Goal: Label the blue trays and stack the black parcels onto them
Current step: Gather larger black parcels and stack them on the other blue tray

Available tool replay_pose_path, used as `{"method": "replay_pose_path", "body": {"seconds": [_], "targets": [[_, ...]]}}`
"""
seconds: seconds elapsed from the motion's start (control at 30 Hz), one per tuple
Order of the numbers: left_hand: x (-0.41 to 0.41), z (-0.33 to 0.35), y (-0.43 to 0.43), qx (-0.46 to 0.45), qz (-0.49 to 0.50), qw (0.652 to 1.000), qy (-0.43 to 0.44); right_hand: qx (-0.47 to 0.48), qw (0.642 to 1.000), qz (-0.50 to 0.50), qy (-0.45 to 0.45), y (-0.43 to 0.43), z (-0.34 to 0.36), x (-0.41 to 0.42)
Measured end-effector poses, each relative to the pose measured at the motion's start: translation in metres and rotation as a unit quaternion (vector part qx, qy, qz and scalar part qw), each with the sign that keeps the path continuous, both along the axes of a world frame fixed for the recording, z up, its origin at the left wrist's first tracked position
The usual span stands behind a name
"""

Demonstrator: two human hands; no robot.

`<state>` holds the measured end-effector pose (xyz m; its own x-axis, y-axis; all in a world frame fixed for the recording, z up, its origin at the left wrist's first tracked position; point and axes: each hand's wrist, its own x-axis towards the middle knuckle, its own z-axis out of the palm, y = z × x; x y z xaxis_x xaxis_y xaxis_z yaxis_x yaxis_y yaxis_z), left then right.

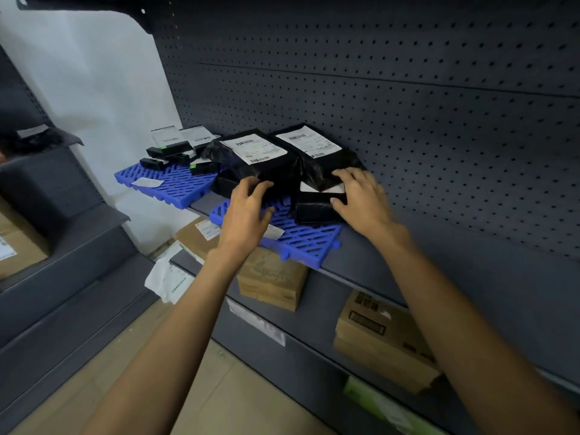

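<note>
Item under inspection: a pile of black parcels on the near blue tray (301, 240), which lies on the grey shelf (392, 265) and overhangs its front lip. The upper left parcel (257, 155) and upper right parcel (314, 146) lie side by side, labels up. Each rests on a lower parcel, the right-hand one (314, 211) showing at the six o'clock edge of the pile. The left hand (248, 211) has bent fingertips against the front of the upper left parcel, thumb spread clear over the tray; no grasp is evident. The right hand (361, 199) has its fingers curled over the front edge of the upper right parcel, thumb tucked beneath against the lower one. A white tray label (274, 232) lies at the tray's seven o'clock, partly behind the left hand. Assessment: the step is squaring the pile. Recommend pushing both fronts evenly toward twelve o'clock, against the pegboard (376, 89), keeping the upper parcels flat and the tray label uncovered. The slack wrapping may slip. The far blue tray (169, 186), at ten o'clock, carries small black boxes (169, 152); cardboard cartons (273, 277) sit below.
</note>
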<state>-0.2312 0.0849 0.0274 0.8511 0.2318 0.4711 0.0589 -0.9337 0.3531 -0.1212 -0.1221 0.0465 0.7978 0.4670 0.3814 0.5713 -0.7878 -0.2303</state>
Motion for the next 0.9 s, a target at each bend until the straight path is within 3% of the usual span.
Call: {"method": "replay_pose_path", "body": {"seconds": [0.13, 0.37, 0.53, 0.9], "targets": [[-0.034, -0.006, -0.011, 0.048, -0.060, 0.996, 0.044, -0.027, 0.999, -0.029, 0.005, -0.021, -0.011, -0.060], [-0.101, -0.046, -0.063, 0.056, -0.163, 0.980, 0.098, -0.035, 0.993, -0.096, 0.053, -0.075, -0.056, -0.194], [-0.138, -0.069, -0.151, 0.098, -0.262, 0.951, 0.129, -0.111, 0.970, -0.203, 0.079, -0.158, -0.087, -0.271], [-0.191, -0.111, -0.376, 0.158, -0.406, 0.889, 0.140, -0.090, 0.904, -0.367, 0.200, -0.371, -0.132, -0.402]]}}
